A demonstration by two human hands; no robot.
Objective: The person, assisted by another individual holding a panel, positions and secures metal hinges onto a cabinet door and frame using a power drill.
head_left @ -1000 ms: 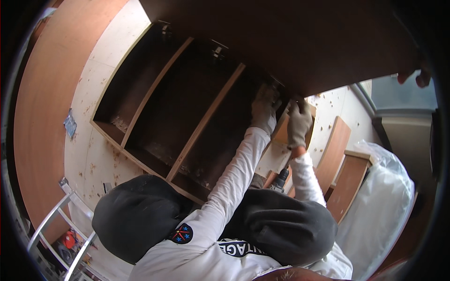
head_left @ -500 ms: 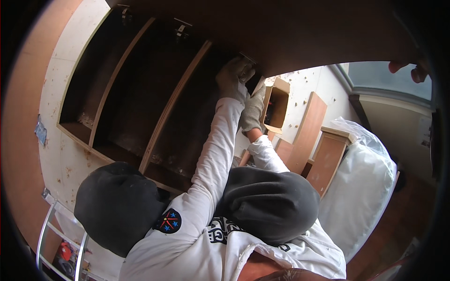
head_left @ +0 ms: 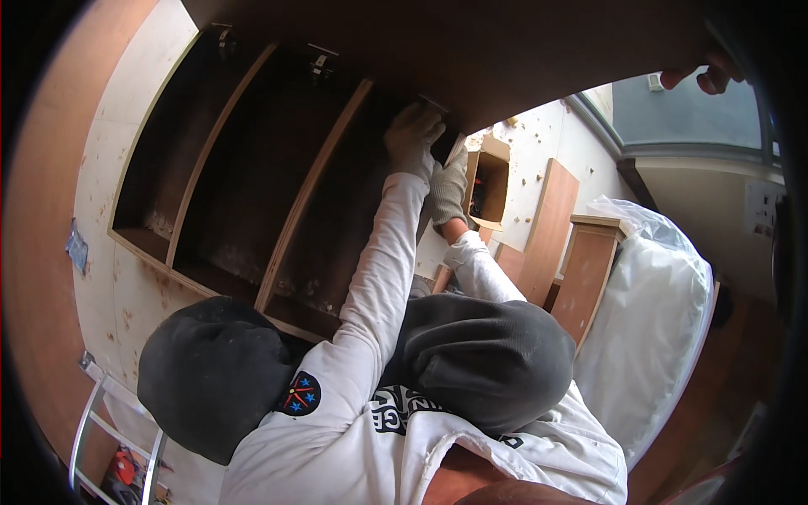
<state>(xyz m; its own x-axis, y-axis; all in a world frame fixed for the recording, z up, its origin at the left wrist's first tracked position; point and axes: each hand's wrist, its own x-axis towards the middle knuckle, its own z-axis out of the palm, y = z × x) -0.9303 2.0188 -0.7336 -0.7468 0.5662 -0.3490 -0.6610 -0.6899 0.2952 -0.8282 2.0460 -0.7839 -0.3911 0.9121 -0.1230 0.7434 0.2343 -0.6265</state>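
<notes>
A dark brown cabinet with several bays lies open in front of me, split by pale-edged dividers (head_left: 313, 198). My left hand (head_left: 412, 139), in a light knit glove, reaches into its right bay, beside the dark panel (head_left: 505, 59) overhead. Its fingers are curled, and whatever is between them is hidden. Just below it my right hand (head_left: 449, 192), gloved too, is closed round the edge of the cabinet's right side. Two metal hinges (head_left: 320, 69) show along the seam to the left of my hands.
Another person's fingers (head_left: 703, 77) hold the panel's far right edge. An open cardboard box (head_left: 490, 185), wooden boards (head_left: 547, 231) and a plastic-wrapped piece (head_left: 644, 328) stand to the right. A metal ladder (head_left: 88, 421) is at the lower left. My dark-clad knees (head_left: 219, 379) flank my left arm.
The view has shifted slightly, so the cabinet and panel sit a little differently. Both my hands keep nearly the same place on the cabinet. The other person's fingers appear higher and farther left.
</notes>
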